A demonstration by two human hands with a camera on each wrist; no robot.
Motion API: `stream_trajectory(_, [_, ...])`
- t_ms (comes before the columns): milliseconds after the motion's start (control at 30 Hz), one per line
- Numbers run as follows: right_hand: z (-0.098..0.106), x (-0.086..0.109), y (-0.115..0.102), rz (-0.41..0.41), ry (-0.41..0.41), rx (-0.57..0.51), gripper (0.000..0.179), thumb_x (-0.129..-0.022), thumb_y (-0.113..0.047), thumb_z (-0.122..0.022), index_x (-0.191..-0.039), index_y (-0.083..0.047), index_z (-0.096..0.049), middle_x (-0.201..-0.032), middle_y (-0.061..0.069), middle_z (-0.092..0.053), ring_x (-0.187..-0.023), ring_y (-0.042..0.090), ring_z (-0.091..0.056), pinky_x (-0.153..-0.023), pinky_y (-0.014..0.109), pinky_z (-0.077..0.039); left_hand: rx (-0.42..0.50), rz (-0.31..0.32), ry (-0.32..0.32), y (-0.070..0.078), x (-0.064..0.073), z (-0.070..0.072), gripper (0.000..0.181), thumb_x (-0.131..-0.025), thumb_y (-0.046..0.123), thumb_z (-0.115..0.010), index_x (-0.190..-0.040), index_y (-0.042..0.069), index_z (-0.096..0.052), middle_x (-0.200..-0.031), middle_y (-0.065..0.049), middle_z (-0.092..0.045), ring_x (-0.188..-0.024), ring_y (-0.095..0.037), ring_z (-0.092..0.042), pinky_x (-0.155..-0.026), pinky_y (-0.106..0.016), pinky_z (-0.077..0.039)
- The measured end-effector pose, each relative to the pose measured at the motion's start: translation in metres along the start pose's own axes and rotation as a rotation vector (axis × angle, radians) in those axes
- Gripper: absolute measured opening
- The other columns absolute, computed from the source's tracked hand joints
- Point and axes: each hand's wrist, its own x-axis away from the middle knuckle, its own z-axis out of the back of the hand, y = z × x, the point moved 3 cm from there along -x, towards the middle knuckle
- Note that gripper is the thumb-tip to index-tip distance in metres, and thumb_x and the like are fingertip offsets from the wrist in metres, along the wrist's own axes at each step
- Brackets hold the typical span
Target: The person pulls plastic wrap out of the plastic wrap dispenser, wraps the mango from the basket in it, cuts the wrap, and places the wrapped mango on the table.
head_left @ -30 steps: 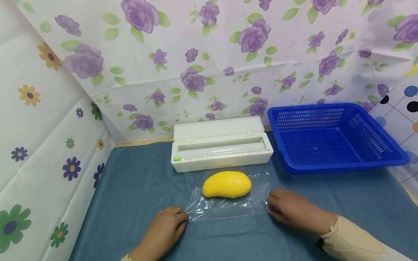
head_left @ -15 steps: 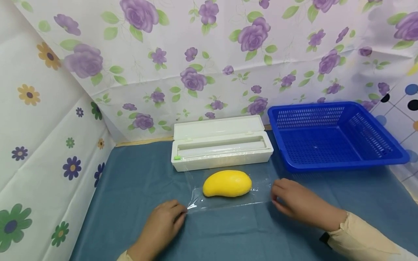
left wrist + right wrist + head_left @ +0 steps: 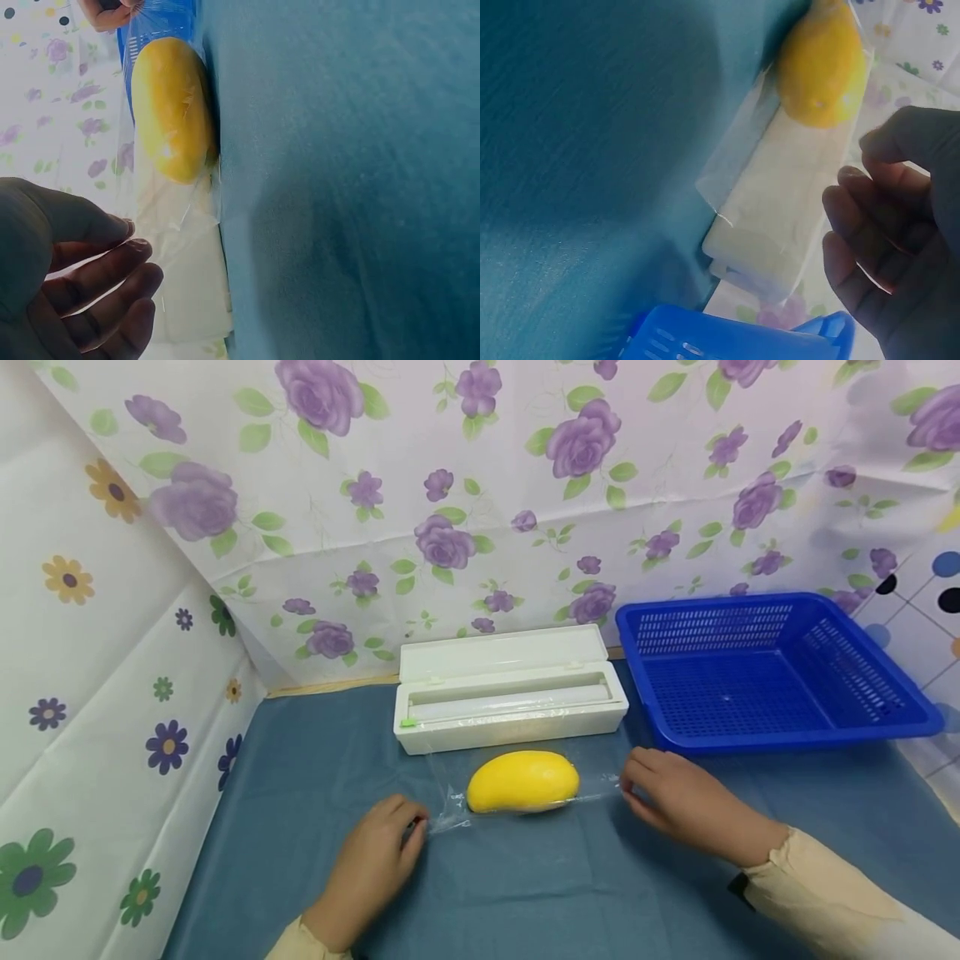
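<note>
Left hand at eight o'clock from the mango and right hand at three pinched film, fingertips nearly together; wrapping seemed begun, next needing a fold toward twelve.

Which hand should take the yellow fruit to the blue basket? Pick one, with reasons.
Probably the right hand: it is close to the blue basket, while the left hand is beyond the yellow fruit. Both seem to pinch clear film.

High head view, close wrist views (mango throughout).
</note>
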Motion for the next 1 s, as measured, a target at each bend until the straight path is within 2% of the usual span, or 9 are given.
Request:
stream_trajectory(367, [-0.007, -0.01, 0.008, -0.072, 0.009, -0.018, 0.018, -0.087, -0.015, -0.076, -0.093, -0.019, -0.06, -0.087, -0.007, -0.055, -0.076, 0.005, -0.052, -0.067, 0.028, -0.053, 0.037, 0.083, -0.033, -0.002, -0.012, -0.005, 0.004, -0.097, 0.015, -0.066, -0.097, 0.015, -0.071, -0.09, 0.006, -0.062, -0.081, -0.009, -0.056, -0.072, -0.033, -0.052])
stream_trajectory(667, [-0.023, -0.019, 0.016, -0.179, -0.033, -0.063, 0.012, -0.094, -0.015, -0.069, -0.094, -0.019, -0.057, -0.088, -0.006, -0.052, -0.072, 0.005, -0.048, -0.063, 0.025, -0.05, 0.081, 0.093, -0.002, -0.005, -0.021, -0.01, 0.005, -0.098, 0.017, -0.066, -0.096, 0.014, -0.07, -0.09, 0.005, -0.063, -0.079, -0.009, -0.055, -0.071, -0.032, -0.051])
stream_trajectory(900, [-0.033, -0.024, 0.021, -0.196, -0.028, -0.09, 0.012, -0.094, -0.016, -0.07, -0.093, -0.018, -0.058, -0.087, -0.005, -0.051, -0.073, 0.005, -0.049, -0.064, 0.027, -0.05, 0.101, 0.107, 0.024, -0.01, -0.026, -0.019, 0.005, -0.098, 0.015, -0.066, -0.094, 0.015, -0.069, -0.085, 0.005, -0.062, -0.073, -0.007, -0.052, -0.066, -0.029, -0.048])
stream_trajectory(1000, [-0.036, -0.027, 0.023, -0.226, -0.053, -0.118, 0.009, -0.094, -0.018, -0.069, -0.097, -0.016, -0.06, -0.09, -0.004, -0.053, -0.074, 0.005, -0.05, -0.065, 0.027, -0.051, 0.109, 0.108, 0.031, -0.011, -0.028, -0.022, 0.005, -0.097, 0.014, -0.065, -0.093, 0.014, -0.069, -0.084, 0.004, -0.062, -0.072, -0.008, -0.052, -0.065, -0.029, -0.047])
